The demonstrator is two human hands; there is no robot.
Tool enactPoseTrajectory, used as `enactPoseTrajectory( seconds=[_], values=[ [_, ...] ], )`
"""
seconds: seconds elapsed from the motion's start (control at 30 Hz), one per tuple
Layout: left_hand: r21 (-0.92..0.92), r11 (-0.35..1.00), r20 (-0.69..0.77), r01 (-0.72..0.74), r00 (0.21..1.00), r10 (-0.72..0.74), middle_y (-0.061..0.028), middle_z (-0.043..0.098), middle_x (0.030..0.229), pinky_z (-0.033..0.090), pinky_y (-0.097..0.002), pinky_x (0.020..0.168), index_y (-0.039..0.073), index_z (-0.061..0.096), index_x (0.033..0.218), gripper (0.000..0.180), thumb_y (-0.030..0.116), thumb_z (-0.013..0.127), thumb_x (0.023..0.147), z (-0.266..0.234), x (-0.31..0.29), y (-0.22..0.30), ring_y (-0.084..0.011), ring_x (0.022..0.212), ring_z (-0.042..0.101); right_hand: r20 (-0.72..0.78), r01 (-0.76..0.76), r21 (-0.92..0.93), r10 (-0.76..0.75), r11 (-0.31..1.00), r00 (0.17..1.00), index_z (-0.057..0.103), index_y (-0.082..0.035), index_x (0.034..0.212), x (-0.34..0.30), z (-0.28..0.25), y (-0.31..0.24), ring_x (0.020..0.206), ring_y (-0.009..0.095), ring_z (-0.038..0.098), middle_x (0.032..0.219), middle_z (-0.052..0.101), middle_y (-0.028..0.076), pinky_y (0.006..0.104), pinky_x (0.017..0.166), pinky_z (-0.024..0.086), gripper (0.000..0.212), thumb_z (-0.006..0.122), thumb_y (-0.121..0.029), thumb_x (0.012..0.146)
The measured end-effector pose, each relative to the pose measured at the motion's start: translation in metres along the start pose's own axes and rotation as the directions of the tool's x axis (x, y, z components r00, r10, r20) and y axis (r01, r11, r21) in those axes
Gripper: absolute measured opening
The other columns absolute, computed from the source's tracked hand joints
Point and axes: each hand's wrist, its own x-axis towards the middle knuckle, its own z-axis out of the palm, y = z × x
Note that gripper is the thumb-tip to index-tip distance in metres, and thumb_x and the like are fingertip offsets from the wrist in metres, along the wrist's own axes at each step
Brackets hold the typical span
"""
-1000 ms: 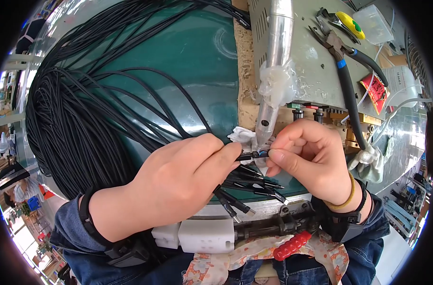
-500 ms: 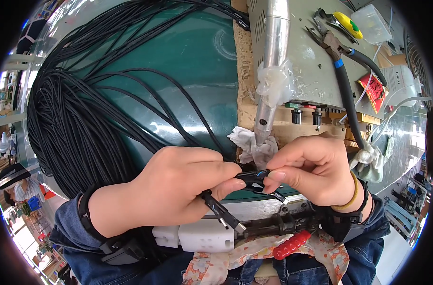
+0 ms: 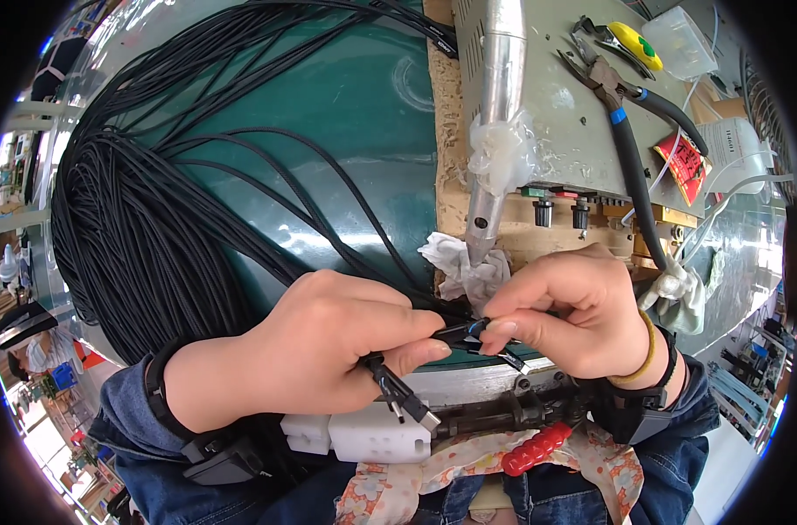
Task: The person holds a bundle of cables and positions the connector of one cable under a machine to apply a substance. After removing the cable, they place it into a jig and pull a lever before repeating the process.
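Note:
My left hand (image 3: 324, 346) is closed, pinching a black cable (image 3: 456, 333) between thumb and forefinger. From under that hand stick out black cable ends with metal plugs (image 3: 400, 395), pointing down and to the right. Facing it, my right hand (image 3: 578, 319) pinches the other side of the same cable, where a small blue spot shows. Just below the right fingertips lies a black-and-white tag (image 3: 512, 360). A thick bundle of black cables (image 3: 145, 245) spreads over the green tabletop (image 3: 363, 105) on the left, with several strands running toward my left hand.
A metal tube (image 3: 506, 70) with a clear plastic wrap slants down beyond my hands to a crumpled white rag (image 3: 458, 262). On a grey metal box (image 3: 560, 105) lie pliers (image 3: 624, 131) and a yellow-handled clipper (image 3: 636, 45). White blocks (image 3: 377, 437) and a red grip (image 3: 536, 450) sit nearer me.
The plug ends below my left hand have swung slightly left. My right fingertips have shifted a little left along the cable, and both hands keep their pinch.

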Motion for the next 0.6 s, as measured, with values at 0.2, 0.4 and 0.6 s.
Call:
enactPoseTrajectory(
  seconds=[0.2,0.4,0.6],
  values=[
    [-0.007,1.000,-0.074,0.028,0.997,-0.028,-0.0100,0.048,0.054,0.032,-0.0324,0.040,-0.002,0.065,0.090,0.013,0.004,0.068,0.078,0.006,0.000,0.003,-0.0224,0.042,0.045,0.020,0.135,-0.054,-0.135,0.989,0.991,0.062,0.000,0.082,0.000,-0.003,0.003,0.062,0.014,0.065,0.070,0.065,0.005,0.0228,0.055,0.049,0.005,0.066,0.001,0.079],
    [0.066,0.998,-0.008,0.008,1.000,-0.007,-0.0087,0.052,0.062,0.037,-0.0326,0.047,0.001,0.067,0.093,0.017,0.006,0.068,0.077,0.007,0.005,0.000,-0.0224,0.054,0.050,0.151,0.337,-0.361,-0.302,0.870,0.941,0.062,-0.002,0.082,0.007,-0.015,-0.005,0.061,0.019,0.063,0.073,0.063,0.007,0.0273,0.054,0.049,0.009,0.069,-0.004,0.077],
    [0.270,0.959,-0.050,-0.088,0.993,0.105,-0.0071,0.054,0.072,0.042,-0.0338,0.055,0.002,0.067,0.097,0.022,0.008,0.069,0.076,0.014,0.009,-0.005,-0.0223,0.062,0.051,0.247,0.454,-0.379,-0.385,0.806,0.889,0.065,-0.001,0.087,0.008,-0.001,-0.012,0.062,0.021,0.063,0.069,0.062,0.007,0.0270,0.052,0.047,0.021,0.077,-0.006,0.071]
  ],
)
